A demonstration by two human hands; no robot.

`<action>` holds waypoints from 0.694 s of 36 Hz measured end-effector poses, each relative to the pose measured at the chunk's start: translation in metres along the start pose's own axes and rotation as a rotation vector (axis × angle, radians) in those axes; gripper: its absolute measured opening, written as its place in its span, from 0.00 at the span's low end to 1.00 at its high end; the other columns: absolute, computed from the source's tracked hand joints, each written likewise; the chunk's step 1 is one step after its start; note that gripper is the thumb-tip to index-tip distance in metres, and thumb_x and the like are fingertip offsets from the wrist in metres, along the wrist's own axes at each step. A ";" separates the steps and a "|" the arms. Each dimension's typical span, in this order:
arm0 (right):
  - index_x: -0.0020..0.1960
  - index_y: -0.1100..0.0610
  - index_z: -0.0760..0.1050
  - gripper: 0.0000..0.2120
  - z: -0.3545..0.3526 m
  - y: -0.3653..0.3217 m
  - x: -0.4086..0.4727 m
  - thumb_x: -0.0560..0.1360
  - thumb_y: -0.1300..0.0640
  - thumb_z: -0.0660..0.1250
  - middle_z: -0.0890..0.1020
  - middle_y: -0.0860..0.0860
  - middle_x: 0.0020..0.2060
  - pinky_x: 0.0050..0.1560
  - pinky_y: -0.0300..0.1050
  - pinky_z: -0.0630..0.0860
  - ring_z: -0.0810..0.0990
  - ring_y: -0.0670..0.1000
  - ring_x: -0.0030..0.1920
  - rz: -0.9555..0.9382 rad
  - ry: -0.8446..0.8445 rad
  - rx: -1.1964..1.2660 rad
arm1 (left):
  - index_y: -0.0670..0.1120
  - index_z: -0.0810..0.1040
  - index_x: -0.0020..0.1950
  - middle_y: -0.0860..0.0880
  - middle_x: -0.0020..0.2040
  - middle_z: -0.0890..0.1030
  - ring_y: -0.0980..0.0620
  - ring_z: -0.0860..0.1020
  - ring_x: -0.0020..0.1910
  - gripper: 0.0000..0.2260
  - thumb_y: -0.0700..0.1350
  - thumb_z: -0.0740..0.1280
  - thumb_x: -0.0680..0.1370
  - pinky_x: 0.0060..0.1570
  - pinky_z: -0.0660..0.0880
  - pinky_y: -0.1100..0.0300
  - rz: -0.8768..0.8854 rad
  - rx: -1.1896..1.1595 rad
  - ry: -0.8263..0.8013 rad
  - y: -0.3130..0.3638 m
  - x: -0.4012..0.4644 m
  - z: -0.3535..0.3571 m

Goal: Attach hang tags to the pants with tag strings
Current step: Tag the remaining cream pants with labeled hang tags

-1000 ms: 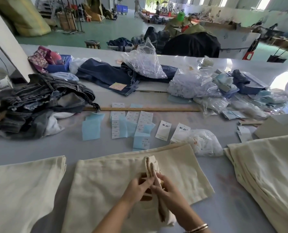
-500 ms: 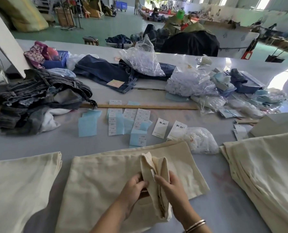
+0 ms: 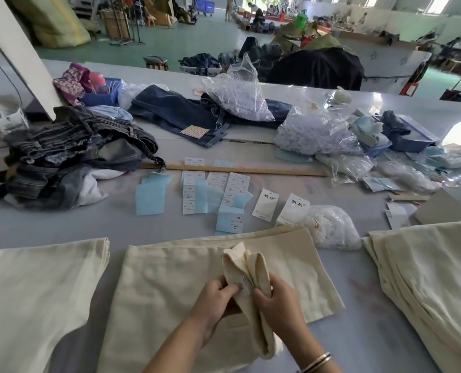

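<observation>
Pants (image 3: 186, 289): cream, folded flat, directly under both hands; one edge of the fabric is lifted into an upright fold (image 3: 247, 267) between the fingers, probably so the sewn-in part can be reached for tagging.

Label (image 3: 247, 285): small white printed strip inside the raised fold, at the fingertips of both hands (likely the size or care label, print too small to read). Exposed, I judge, to match size before a tag is chosen or to find the threading spot.

Left hand (image 3: 214, 298): fingers curled, pinching the near edge of the fold beside the label.

Right hand (image 3: 273, 297): fingers curled round the far side of the fold, holding it upright; bangles (image 3: 317, 362) on the wrist.

Hang tags (image 3: 265, 204): two white cards beyond the fingertips, just past the pants' far edge, none in hand; laid within reach for the next step.

Bag of strings (image 3: 329, 227): clear plastic, white contents, beyond and right of the right-hand fingers, touching the second tag (contents presumed tag strings).

Size stickers (image 3: 216, 192): white and blue slips in rows, farther out from the fingers.

Ruler (image 3: 240, 169): wooden, beyond the stickers.

Stacks: cream stack (image 3: 38, 294) left of the left hand; another (image 3: 425, 278) right of the right hand (which is done, cannot tell).

Jeans (image 3: 70, 154): heaped far left; a dark pair farther back.
</observation>
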State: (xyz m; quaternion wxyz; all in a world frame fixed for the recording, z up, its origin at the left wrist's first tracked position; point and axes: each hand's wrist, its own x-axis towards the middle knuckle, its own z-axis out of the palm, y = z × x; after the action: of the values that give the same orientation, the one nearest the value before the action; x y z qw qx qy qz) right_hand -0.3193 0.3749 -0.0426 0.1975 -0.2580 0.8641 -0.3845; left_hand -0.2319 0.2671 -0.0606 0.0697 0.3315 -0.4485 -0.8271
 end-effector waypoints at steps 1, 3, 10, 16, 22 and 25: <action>0.41 0.54 0.78 0.01 -0.001 0.000 0.000 0.71 0.58 0.67 0.80 0.47 0.35 0.36 0.35 0.71 0.76 0.44 0.35 -0.003 0.004 -0.026 | 0.37 0.80 0.53 0.38 0.47 0.84 0.44 0.84 0.44 0.08 0.37 0.63 0.80 0.40 0.80 0.55 -0.002 -0.015 -0.003 -0.001 -0.001 0.000; 0.39 0.58 0.77 0.06 -0.003 0.002 0.001 0.72 0.56 0.67 0.79 0.48 0.30 0.32 0.37 0.68 0.73 0.44 0.31 -0.012 0.026 -0.057 | 0.37 0.80 0.53 0.37 0.47 0.84 0.44 0.84 0.44 0.08 0.36 0.63 0.79 0.41 0.80 0.54 -0.004 -0.057 -0.017 -0.003 -0.003 -0.001; 0.39 0.62 0.78 0.07 -0.022 0.003 0.013 0.74 0.62 0.63 0.78 0.51 0.31 0.34 0.44 0.67 0.73 0.48 0.34 0.135 0.005 0.143 | 0.38 0.83 0.50 0.37 0.48 0.84 0.44 0.83 0.43 0.10 0.33 0.61 0.78 0.40 0.80 0.54 -0.004 -0.192 -0.059 -0.006 -0.010 -0.004; 0.39 0.62 0.80 0.10 -0.026 0.001 0.010 0.75 0.63 0.63 0.82 0.56 0.32 0.33 0.44 0.75 0.80 0.50 0.33 0.273 -0.076 0.470 | 0.39 0.81 0.56 0.39 0.49 0.83 0.46 0.82 0.45 0.14 0.32 0.58 0.78 0.44 0.79 0.56 0.022 -0.172 -0.119 -0.003 -0.017 -0.009; 0.38 0.64 0.79 0.10 -0.027 -0.003 0.009 0.75 0.63 0.64 0.81 0.60 0.33 0.32 0.45 0.77 0.80 0.55 0.32 0.387 -0.073 0.684 | 0.43 0.83 0.54 0.40 0.51 0.83 0.48 0.83 0.46 0.16 0.34 0.60 0.73 0.44 0.79 0.58 0.039 -0.240 -0.189 0.000 -0.024 -0.011; 0.37 0.64 0.79 0.10 -0.026 -0.003 0.010 0.75 0.63 0.65 0.81 0.60 0.30 0.28 0.42 0.77 0.80 0.54 0.29 0.418 -0.069 0.732 | 0.41 0.84 0.54 0.40 0.49 0.83 0.49 0.83 0.44 0.16 0.36 0.63 0.70 0.43 0.79 0.58 0.048 -0.268 -0.222 0.001 -0.026 -0.013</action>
State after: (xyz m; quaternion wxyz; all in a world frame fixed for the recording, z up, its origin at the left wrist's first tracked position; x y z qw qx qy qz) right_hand -0.3407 0.3823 -0.0254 0.3785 -0.0026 0.6973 -0.6088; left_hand -0.2043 0.2685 -0.0520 0.0832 0.2149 -0.3468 -0.9092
